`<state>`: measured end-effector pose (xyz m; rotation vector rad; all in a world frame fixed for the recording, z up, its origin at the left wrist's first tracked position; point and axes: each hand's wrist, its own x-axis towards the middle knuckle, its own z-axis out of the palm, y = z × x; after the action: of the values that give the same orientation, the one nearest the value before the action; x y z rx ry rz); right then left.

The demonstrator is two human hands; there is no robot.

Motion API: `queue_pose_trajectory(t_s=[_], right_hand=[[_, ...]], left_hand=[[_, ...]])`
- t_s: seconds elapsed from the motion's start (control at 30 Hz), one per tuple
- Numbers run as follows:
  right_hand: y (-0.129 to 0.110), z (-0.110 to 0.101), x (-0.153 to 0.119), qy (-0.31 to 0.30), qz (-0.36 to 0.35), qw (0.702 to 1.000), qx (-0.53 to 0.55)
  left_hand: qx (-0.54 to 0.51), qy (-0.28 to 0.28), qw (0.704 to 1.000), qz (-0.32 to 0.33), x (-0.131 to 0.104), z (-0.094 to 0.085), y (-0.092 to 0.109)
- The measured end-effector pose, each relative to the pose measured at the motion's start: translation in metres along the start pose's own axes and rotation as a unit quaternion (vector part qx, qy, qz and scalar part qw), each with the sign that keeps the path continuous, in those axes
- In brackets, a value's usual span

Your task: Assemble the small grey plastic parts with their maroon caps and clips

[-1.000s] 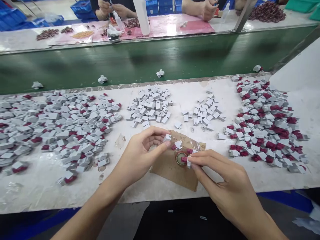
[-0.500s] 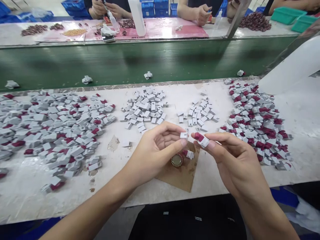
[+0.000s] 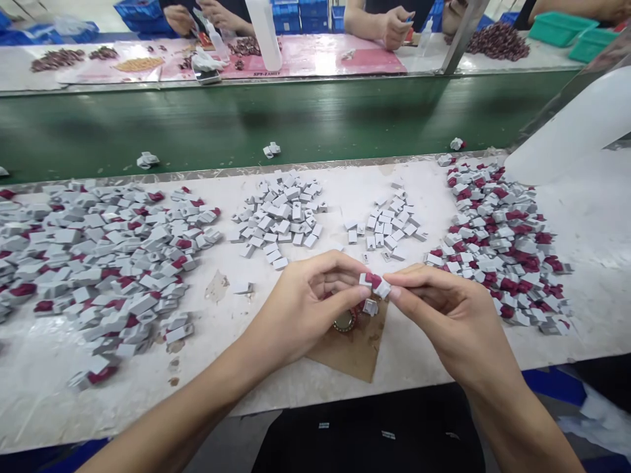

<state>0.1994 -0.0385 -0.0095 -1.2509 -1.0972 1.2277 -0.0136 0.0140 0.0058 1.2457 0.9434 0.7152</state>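
Observation:
My left hand [image 3: 308,302] pinches a small grey block [image 3: 365,280] between thumb and forefinger. In the fingertips of my right hand [image 3: 444,309] is a grey and dark red piece [image 3: 380,285], whose red end meets the grey block. Below them a round bottle-cap-like thing [image 3: 344,320] and another small grey piece [image 3: 370,307] lie on a brown card [image 3: 362,355]. Behind my hands are two piles of plain grey blocks, a larger one [image 3: 283,213] and a smaller one [image 3: 392,223].
Grey and red pieces form a wide pile [image 3: 123,263] at left and another [image 3: 513,243] at right. A green conveyor belt [image 3: 315,118] carries several small clusters. Beyond it, other people's hands work at a table. A white curved object [image 3: 566,125] stands at right.
My hands have come together, so the grey block and the red end of the other piece now touch. The clusters on the belt have shifted left.

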Motion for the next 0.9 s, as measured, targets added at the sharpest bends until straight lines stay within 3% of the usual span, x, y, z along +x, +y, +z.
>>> queue_pose_trajectory(t_s=[0.17, 0.3, 0.37, 0.43, 0.5, 0.57, 0.63, 0.73, 0.8, 0.9], right_hand=[[-0.018, -0.008, 0.012, -0.024, -0.021, 0.999, -0.03], [-0.033, -0.022, 0.049, -0.046, -0.034, 0.989, -0.135], [-0.039, -0.034, 0.088, -0.008, -0.052, 0.967, -0.251], [-0.042, -0.05, 0.138, 0.109, -0.084, 0.919, -0.37], [-0.043, -0.069, 0.194, 0.184, -0.087, 0.858, -0.472], [-0.041, -0.086, 0.245, 0.203, -0.065, 0.841, -0.497], [-0.037, -0.097, 0.282, 0.198, -0.037, 0.838, -0.506], [-0.032, -0.102, 0.31, 0.178, 0.0, 0.846, -0.503], [-0.031, -0.098, 0.313, 0.165, 0.002, 0.858, -0.487], [-0.033, -0.084, 0.295, 0.155, -0.032, 0.887, -0.434]], left_hand=[[0.059, -0.033, 0.997, 0.025, 0.012, -0.004, 0.013], [0.227, -0.067, 0.967, 0.098, 0.054, -0.015, 0.034], [0.328, -0.055, 0.935, 0.122, 0.09, -0.025, 0.043], [0.38, 0.02, 0.916, 0.129, 0.135, -0.038, 0.049], [0.367, 0.1, 0.919, 0.104, 0.182, -0.05, 0.05], [0.353, 0.153, 0.921, 0.069, 0.226, -0.061, 0.047], [0.334, 0.18, 0.924, 0.039, 0.262, -0.069, 0.043], [0.333, 0.194, 0.923, 0.008, 0.292, -0.077, 0.038], [0.341, 0.199, 0.919, 0.001, 0.296, -0.08, 0.038], [0.35, 0.202, 0.915, 0.024, 0.279, -0.08, 0.041]])
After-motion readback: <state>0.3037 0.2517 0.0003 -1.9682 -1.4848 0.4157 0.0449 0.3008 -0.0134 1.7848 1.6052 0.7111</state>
